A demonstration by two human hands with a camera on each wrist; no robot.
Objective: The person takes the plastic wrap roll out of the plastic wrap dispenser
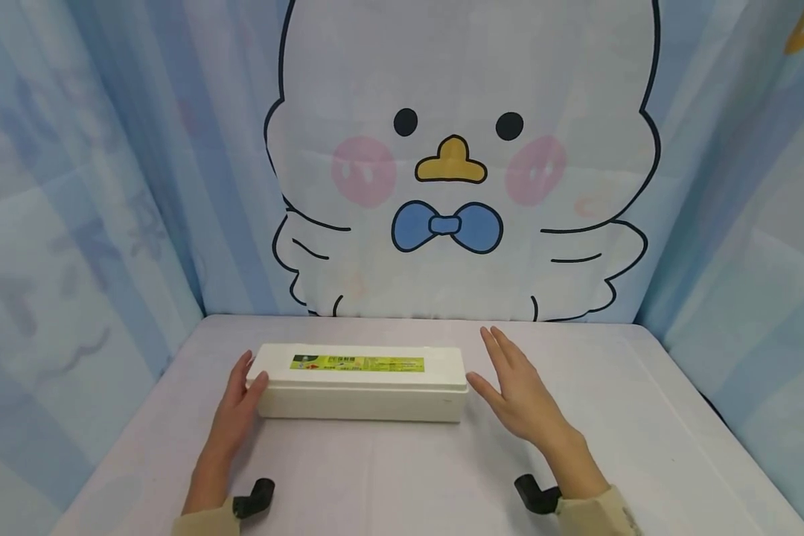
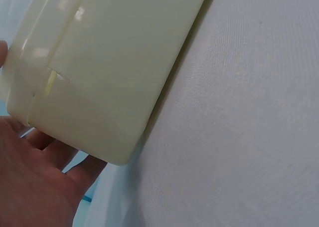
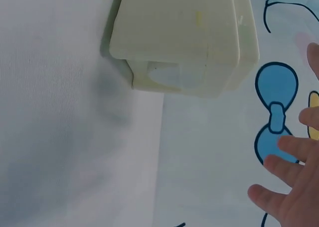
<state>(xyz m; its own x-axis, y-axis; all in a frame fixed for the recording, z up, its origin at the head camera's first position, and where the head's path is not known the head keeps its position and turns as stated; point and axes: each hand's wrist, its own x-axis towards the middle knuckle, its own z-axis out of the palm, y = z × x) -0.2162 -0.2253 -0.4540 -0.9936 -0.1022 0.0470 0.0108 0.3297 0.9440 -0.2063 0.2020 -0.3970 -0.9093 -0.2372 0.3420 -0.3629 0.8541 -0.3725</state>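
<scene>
A long off-white plastic box, shaped like a cling film dispenser, lies crosswise on the white-covered table. Its lid is down and bears a yellow-green label. At the box's left end is my left hand, with the thumb by the lid's front corner and the other fingers extended along the end face. The left wrist view has those fingers partly hidden behind the box. My right hand is raised just off the right end, fingers spread and fairly straight, holding nothing. A gap separates it from the box in the right wrist view.
The white tabletop ends against a hanging cloth printed with a cartoon bird. Blue and white curtains enclose both sides. Black curved pieces stick out at both sleeve cuffs.
</scene>
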